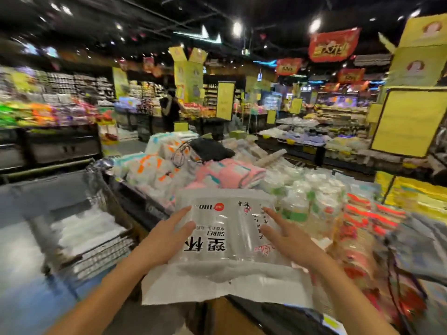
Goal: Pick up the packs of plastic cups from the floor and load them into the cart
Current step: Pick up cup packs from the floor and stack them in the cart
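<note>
Head view: everything's a bit smeared, but the pack of plastic cups [225, 240] is dead centre, up off the floor. It's held flat in front of the person, with its black print upside down to the camera. The left hand [167, 238] is on the pack's left edge and the right hand [287, 240] on its right edge, so the pack is squeezed between the two. Each grip is spread, with fingers straight and the thumb laid on the top face. Any fingers under the pack are hidden. The loose white end of the bag hangs off the near side of the pack.

Left of the pack and lower is the cart [104, 255], wire wall showing. Some pale packs [84, 228] lie in it, too blurred to say what they are. The pack is beside the cart, not over it. Just beyond the pack is a dark-edged bench [137, 204] heaped with wrapped goods. There are pink packs [229, 171] right behind the pack, a black bag [211, 148] farther back, and clear sleeves [312, 201] to its right. Well beyond the pack a person in black [169, 110] stands among shelves. A big yellow sign [411, 122] sits far right.
</note>
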{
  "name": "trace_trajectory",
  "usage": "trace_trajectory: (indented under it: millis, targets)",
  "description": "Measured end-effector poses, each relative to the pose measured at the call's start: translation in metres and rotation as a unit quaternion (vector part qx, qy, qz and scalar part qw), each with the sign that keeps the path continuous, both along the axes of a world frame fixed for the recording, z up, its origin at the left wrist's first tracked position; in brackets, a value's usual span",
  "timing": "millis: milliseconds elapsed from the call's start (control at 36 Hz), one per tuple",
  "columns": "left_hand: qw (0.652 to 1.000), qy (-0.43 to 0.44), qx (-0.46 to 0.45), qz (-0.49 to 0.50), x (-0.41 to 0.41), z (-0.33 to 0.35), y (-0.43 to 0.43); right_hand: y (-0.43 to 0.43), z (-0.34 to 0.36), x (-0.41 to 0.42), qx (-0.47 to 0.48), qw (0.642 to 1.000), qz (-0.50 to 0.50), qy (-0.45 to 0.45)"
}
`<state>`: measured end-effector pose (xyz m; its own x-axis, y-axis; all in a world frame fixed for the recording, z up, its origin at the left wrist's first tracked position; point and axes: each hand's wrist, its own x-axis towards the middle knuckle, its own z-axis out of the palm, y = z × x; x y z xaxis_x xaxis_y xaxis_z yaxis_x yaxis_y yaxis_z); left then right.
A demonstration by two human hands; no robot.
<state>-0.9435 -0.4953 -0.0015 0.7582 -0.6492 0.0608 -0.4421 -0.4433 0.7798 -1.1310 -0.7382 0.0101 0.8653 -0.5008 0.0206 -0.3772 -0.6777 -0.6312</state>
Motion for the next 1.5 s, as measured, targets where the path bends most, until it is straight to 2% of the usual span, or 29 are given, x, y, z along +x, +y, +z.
trace_trajectory:
  millis: [194, 389, 556, 694, 889, 1250, 1500]
  targets:
    - [0.994, 0.0, 0.019, 0.108, 0.078, -0.013, 0.077, 0.045, -0.014, 0.134, -0.007, 0.996, 0.092, 0.005]
    - [0.981, 0.02, 0.018, 0.192, 0.137, -0.024, 0.116, 0.065, -0.032, 0.251, 0.01, 0.982, 0.186, -0.006]
    - [0.966, 0.012, 0.028, 0.256, 0.203, -0.039, 0.124, 0.062, -0.044, 0.353, 0.011, 0.971, 0.239, -0.009]
    - [0.953, 0.019, -0.022, 0.301, 0.252, -0.042, 0.119, 0.055, -0.043, 0.434, 0.004, 0.956, 0.292, -0.009]
    - [0.937, 0.025, -0.03, 0.347, 0.321, -0.04, 0.109, 0.053, -0.045, 0.543, 0.016, 0.937, 0.349, -0.026]
    - [0.923, 0.034, -0.022, 0.382, 0.468, -0.058, 0.155, 0.093, -0.072, 0.724, 0.02, 0.924, 0.381, -0.013]
    - [0.925, 0.025, -0.001, 0.378, 0.597, -0.079, 0.22, 0.155, -0.086, 0.846, 0.0, 0.932, 0.363, -0.002]
